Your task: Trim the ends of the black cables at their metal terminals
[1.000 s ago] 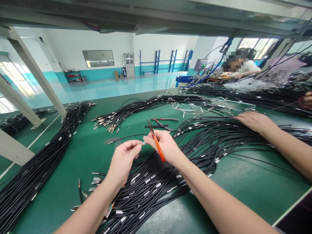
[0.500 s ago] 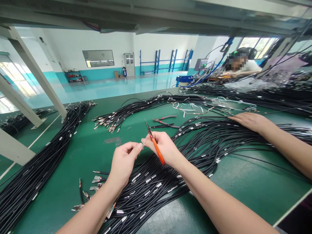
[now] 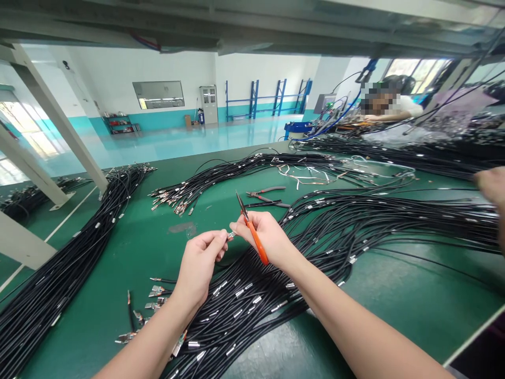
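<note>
My left hand (image 3: 199,260) is closed in a pinch on the end of a black cable, where a small metallic connector (image 3: 231,236) shows at the fingertips. My right hand (image 3: 266,234) holds orange-handled scissors (image 3: 257,243) in the palm, their thin dark blades pointing up and away. The thumb and forefinger of that same hand meet the connector's far side. Under both wrists runs a thick bundle of black cables (image 3: 252,295) with white labels. Several cable ends with metal connectors (image 3: 157,290) lie left of my left forearm.
Pliers (image 3: 268,195) and a dark slim tool lie beyond my hands. More cable bundles stretch along the left (image 3: 90,237), the far middle (image 3: 236,171) and the right back. White strips (image 3: 303,173) lie nearby. At right, another person's hand (image 3: 491,187) is at the cables; a further person sits behind.
The other person's hand has drawn back to the right edge, off the cables. My hands have barely moved; slightly more of the connector shows between my fingertips.
</note>
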`<state>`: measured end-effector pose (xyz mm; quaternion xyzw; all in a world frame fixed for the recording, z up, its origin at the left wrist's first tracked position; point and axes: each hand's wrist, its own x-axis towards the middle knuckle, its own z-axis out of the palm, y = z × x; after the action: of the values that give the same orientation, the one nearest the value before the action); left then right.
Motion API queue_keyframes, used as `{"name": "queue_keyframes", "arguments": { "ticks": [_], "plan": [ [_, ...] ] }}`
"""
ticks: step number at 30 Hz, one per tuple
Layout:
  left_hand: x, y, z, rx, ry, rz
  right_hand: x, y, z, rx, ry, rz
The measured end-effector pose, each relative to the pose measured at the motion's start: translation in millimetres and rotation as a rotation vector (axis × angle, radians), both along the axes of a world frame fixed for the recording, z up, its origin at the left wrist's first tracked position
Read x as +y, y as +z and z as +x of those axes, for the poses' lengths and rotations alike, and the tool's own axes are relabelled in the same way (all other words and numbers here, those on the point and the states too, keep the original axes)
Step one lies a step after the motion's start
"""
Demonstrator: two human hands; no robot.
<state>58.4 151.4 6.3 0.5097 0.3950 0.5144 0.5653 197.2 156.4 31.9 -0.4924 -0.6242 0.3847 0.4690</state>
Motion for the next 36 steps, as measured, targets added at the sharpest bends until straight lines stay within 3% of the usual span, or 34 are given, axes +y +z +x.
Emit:
{"name": "queue_keyframes", "arguments": {
  "ticks": [15,26,36],
  "plan": [
    [-2.1,1.0,-0.6,0.035,-0.018,0.041,0.8,-0.7,1.4,-0.025,-0.011,0.01],
    [-2.4,2.3,-1.4,-0.012,-0.025,-0.028,2.1,-3.6,0.4,-0.013,0.047,0.049],
    [-2.0,3.5,-0.8,-0.067,-0.04,-0.053,4.4,-7.1,0.6,0.059,0.096,-0.013]
  ]
}}
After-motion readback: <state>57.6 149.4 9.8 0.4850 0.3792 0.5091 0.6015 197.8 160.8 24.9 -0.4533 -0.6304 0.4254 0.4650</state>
